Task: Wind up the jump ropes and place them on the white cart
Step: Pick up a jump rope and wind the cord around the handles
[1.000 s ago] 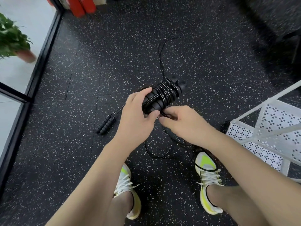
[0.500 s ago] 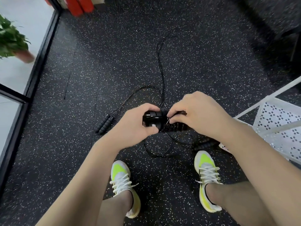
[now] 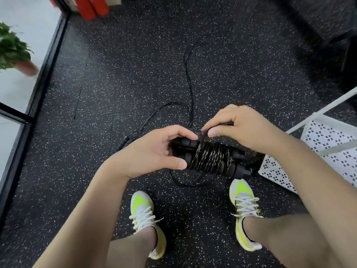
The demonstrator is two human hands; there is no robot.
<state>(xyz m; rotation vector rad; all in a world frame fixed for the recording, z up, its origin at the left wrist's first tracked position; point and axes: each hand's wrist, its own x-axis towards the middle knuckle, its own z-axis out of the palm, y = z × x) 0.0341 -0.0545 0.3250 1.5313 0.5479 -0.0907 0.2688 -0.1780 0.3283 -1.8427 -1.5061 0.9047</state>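
A black jump rope (image 3: 210, 158) is wound in several turns round its two handles, lying crosswise at waist height. My left hand (image 3: 152, 151) grips the handles' left end between thumb and fingers. Above the bundle, my right hand (image 3: 239, 126) pinches the thin black cord where it meets the coil. A second jump rope lies on the floor: its handles (image 3: 123, 143) peek out past my left wrist and its cord (image 3: 188, 74) loops away across the floor. The white cart (image 3: 328, 144), with perforated panels, stands at the right edge.
Black speckled rubber floor (image 3: 135, 74) all around. My two feet in white-and-yellow shoes (image 3: 144, 215) stand below the bundle, loose cord between them. A black-framed glass wall (image 3: 44, 64) runs along the left, a potted plant (image 3: 13, 49) behind it. Red objects (image 3: 90, 6) stand at the top.
The bundle turned from pointing away to lying crosswise. My right hand went from below the coil to above it, bringing the cord over the handles.
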